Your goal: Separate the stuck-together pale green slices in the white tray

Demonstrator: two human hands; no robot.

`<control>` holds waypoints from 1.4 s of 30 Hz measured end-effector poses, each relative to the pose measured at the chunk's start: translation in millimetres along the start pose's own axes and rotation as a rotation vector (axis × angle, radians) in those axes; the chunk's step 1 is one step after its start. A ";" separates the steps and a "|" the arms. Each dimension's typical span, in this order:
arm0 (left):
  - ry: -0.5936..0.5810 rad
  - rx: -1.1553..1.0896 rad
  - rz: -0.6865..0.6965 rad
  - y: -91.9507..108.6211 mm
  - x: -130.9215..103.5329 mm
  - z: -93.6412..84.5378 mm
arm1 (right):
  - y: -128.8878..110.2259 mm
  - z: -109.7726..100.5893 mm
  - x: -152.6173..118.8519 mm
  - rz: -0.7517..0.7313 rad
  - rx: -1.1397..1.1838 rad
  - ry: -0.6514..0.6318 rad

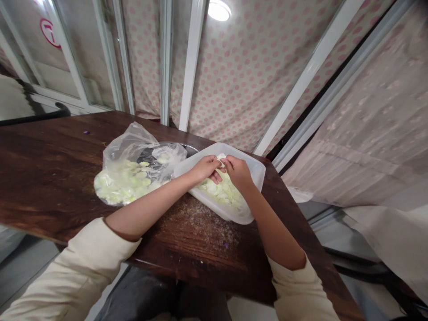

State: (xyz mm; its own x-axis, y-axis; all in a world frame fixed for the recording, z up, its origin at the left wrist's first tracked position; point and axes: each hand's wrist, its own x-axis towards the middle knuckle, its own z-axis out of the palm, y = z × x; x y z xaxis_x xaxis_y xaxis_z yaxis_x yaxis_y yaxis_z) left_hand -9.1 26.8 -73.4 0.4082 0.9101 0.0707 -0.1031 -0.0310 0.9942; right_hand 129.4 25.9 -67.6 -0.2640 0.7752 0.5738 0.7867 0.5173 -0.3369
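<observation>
Both my hands meet above a white plastic tub (257, 171) that holds many pale yellow-green pieces (222, 191). A small whitish piece (221, 157) is pinched between the fingertips of my left hand (209, 168) and my right hand (236, 170). Left of the tub lies a clear plastic bag (129, 142) with more of the pale pieces inside. Behind the bag, the rim of a metal bowl (189, 148) shows in part.
The dark wooden table (50, 169) carries a scatter of fine pale grains (200, 223) in front of the tub. Dotted curtains (240, 80) and white window frames (192, 67) stand behind it. Light cloth (391, 240) hangs at the right.
</observation>
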 end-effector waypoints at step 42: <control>-0.027 -0.255 -0.080 -1.8 2.1 -7.1 | 1.2 -7.2 1.3 0.052 -0.387 0.115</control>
State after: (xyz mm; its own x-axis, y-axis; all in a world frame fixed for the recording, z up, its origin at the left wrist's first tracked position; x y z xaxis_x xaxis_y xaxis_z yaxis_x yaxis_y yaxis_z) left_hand -14.5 31.7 -75.6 0.4480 0.8940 -0.0018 -0.2936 0.1490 0.9442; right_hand 134.0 24.9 -62.0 -0.1710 0.7397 0.6509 0.9552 0.2865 -0.0746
